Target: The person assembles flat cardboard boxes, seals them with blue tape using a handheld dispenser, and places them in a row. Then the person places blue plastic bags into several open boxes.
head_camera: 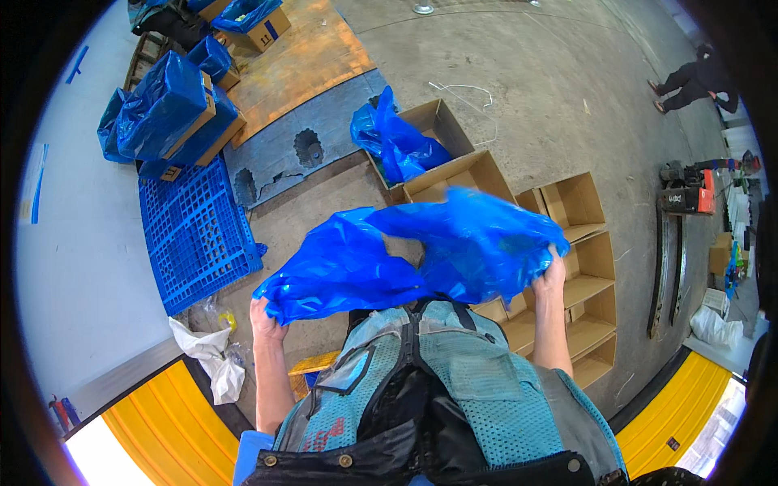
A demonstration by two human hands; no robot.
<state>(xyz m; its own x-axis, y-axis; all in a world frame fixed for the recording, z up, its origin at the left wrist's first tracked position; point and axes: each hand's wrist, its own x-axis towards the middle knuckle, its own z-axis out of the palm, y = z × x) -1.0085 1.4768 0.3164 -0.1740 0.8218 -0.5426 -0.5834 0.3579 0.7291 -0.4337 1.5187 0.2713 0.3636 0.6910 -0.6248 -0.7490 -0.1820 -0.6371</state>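
Note:
A large blue plastic bag stretches across in front of my vest, bunched and partly blurred. My left hand grips its left end, and my right hand is closed on its right end. Just beyond the bag stands an open cardboard box. Behind that, another cardboard box holds a crumpled blue plastic liner. More open cardboard boxes stand in a row by my right arm, some partly hidden by it and by the bag.
Blue-lined cartons are stacked on a blue plastic pallet at left. A worn dock plate lies ahead. White sacking lies by the left wall. Pallet-jack forks and a person are at right; another person is at upper left.

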